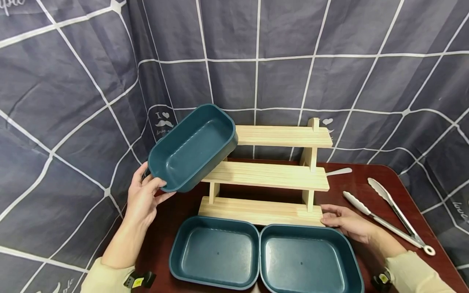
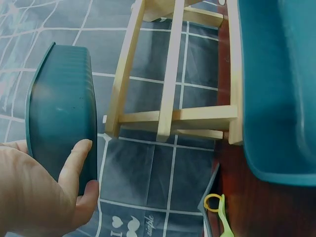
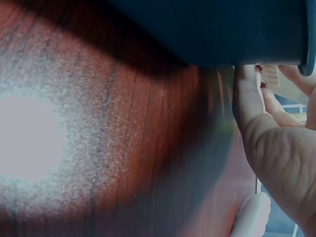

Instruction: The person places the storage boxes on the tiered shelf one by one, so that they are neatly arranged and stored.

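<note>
Behind me and to the sides hangs a grey-blue cloth (image 1: 227,85) printed with white grid lines. Before it is my dark red, wood-grained counter (image 1: 157,240). On this stands a pale wooden rack (image 1: 269,175) with three stepped shelves, the lowest nearest me. Next come three deep teal bins alike in shape. The raised bin (image 1: 194,150) is up off the counter at the rack's left, tilted with its mouth towards me and hiding the left ends of the upper shelves from my head view. The left bin (image 1: 216,252) and right bin (image 1: 307,260) sit upright in front of the lowest shelf, rims touching. Metal tongs (image 1: 388,226) lie spread on the right. Of my two hands, the left hand (image 1: 143,197) grips the raised bin's lower corner, thumb over the rim and fingers beneath; the right hand (image 1: 344,221) pinches the right end of the lowest shelf. Smaller, a white utensil (image 1: 340,171) pokes out behind the rack; its other end is hidden.
</note>
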{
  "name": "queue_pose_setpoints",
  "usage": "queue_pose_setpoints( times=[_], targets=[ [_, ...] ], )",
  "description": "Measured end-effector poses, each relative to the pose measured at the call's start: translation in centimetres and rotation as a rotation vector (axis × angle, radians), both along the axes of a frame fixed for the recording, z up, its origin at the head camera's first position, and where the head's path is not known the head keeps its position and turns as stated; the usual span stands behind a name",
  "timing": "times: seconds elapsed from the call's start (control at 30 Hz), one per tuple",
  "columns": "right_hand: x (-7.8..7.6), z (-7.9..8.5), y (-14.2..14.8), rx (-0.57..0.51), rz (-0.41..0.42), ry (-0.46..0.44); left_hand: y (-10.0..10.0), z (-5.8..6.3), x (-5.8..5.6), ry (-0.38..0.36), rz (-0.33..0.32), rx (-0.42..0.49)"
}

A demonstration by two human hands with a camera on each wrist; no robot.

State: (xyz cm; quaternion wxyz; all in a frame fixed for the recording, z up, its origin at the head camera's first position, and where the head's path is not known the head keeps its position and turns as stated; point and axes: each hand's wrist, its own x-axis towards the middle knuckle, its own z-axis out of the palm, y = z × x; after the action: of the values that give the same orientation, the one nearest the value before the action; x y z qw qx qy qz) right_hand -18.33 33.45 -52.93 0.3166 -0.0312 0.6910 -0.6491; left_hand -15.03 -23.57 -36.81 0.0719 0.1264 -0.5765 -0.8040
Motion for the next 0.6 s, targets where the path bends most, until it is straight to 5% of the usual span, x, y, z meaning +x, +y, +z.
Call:
queue_pose_setpoints(
  times=[0.6],
  targets=[
    [0.2, 0.2, -0.2, 0.002, 0.003, 0.005, 2.6, 2.4, -5.3, 0.041, -0.131, -0.043]
  ],
)
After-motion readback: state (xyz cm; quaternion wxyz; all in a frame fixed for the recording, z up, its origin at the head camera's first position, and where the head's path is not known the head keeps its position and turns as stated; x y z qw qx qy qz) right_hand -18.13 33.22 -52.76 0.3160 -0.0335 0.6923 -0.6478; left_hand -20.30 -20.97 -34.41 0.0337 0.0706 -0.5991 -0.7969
